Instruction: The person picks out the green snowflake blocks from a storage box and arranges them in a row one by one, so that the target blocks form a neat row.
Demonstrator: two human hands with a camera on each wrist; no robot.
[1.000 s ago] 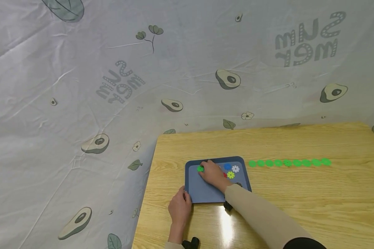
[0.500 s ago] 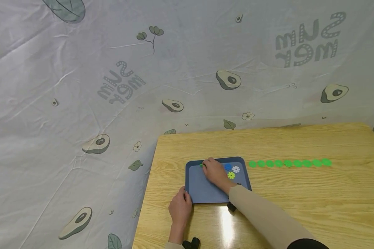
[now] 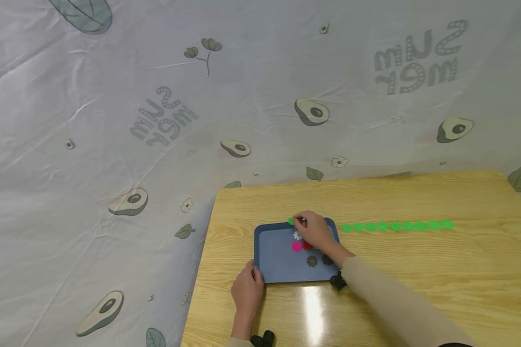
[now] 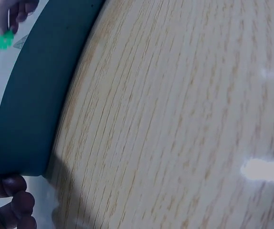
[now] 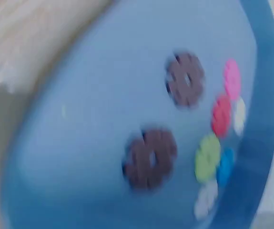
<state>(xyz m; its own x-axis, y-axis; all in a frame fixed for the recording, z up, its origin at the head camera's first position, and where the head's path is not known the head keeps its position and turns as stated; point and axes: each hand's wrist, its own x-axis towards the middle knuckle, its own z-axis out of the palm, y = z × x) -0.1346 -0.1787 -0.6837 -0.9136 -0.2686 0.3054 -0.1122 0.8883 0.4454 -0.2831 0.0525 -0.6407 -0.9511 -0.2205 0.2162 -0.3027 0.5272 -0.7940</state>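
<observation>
My right hand [image 3: 316, 232] pinches a bright green notched disc [image 3: 290, 221] above the far rim of the blue-grey tray [image 3: 275, 270]. The same green disc [image 4: 5, 40] shows at the upper left of the left wrist view. At the tray's near left corner, my left hand [image 3: 247, 291] grips the edge with curled fingers. Loose notched discs lie inside: a pink disc [image 3: 296, 246], a red disc [image 3: 307, 245], a white disc [image 3: 297, 235] and a brown disc [image 3: 312, 260]. The right wrist view also shows a yellow-green disc [image 5: 208, 157] and a blue disc [image 5: 225, 167].
A straight row of several green discs [image 3: 395, 226] runs across the wooden table [image 3: 399, 270] right of the tray. Behind the table hangs a pale cloth [image 3: 260, 96] printed with avocados.
My right hand has risen from the tray's upper left and moved right, carrying the green disc over the far rim. Pink, red and brown discs are uncovered. My left hand stays at the corner.
</observation>
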